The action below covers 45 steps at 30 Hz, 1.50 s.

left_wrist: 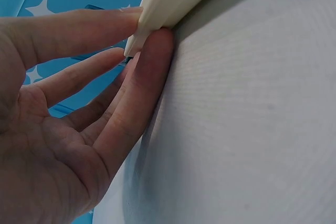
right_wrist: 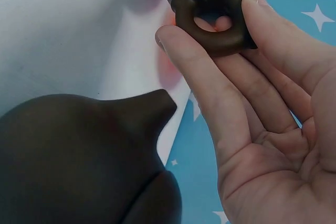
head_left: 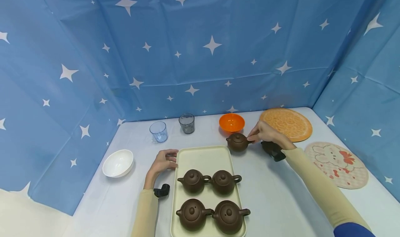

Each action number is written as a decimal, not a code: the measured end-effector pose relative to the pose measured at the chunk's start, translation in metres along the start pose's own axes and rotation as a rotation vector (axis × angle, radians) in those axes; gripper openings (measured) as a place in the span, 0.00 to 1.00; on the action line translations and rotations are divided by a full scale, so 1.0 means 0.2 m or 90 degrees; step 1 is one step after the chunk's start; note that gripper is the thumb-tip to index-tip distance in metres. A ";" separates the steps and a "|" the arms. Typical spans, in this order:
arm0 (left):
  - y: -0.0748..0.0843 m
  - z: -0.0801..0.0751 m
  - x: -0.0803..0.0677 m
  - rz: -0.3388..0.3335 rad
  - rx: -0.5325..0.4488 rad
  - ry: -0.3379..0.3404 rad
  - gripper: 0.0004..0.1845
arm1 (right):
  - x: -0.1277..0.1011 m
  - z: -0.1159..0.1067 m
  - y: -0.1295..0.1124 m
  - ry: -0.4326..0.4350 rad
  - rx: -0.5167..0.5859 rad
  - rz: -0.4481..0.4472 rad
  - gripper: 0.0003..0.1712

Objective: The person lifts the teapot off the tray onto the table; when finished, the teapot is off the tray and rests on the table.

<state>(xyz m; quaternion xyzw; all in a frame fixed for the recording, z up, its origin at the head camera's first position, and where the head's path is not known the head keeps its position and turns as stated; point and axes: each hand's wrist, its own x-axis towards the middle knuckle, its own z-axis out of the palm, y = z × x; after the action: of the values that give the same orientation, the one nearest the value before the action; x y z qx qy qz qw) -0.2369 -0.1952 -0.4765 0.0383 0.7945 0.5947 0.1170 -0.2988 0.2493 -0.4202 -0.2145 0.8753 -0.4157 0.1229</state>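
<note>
My right hand [head_left: 263, 131] pinches the handle of a small dark brown teapot [head_left: 237, 142], thumb on one side and fingers on the other. Its spout points left, away from the hand. Another brown teapot [right_wrist: 79, 156] lies close by in the right wrist view; the right forearm partly hides it in the head view. At the far left corner of a cream tray [head_left: 203, 156], my left hand [head_left: 162, 162] holds the rim between thumb and fingers. On the tray stand several brown teapots [head_left: 192, 214] in two rows, handles to the right.
Behind the held teapot is an orange bowl [head_left: 232, 123]. A grey glass [head_left: 186, 123] and a blue glass [head_left: 158, 131] stand at the back, a white bowl [head_left: 118, 163] at left. An orange-slice placemat [head_left: 290, 124] and a rabbit placemat [head_left: 335, 164] lie at right.
</note>
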 end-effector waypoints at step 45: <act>0.00 0.01 0.00 -0.005 0.008 0.016 0.34 | -0.04 0.02 -0.09 0.084 -0.108 -0.052 0.11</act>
<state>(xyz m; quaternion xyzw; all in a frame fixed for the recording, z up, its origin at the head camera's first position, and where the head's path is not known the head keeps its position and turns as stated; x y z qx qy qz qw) -0.2373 -0.1939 -0.4771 0.0282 0.7995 0.5899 0.1093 -0.2849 0.2409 -0.4089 -0.2320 0.9040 -0.3580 0.0296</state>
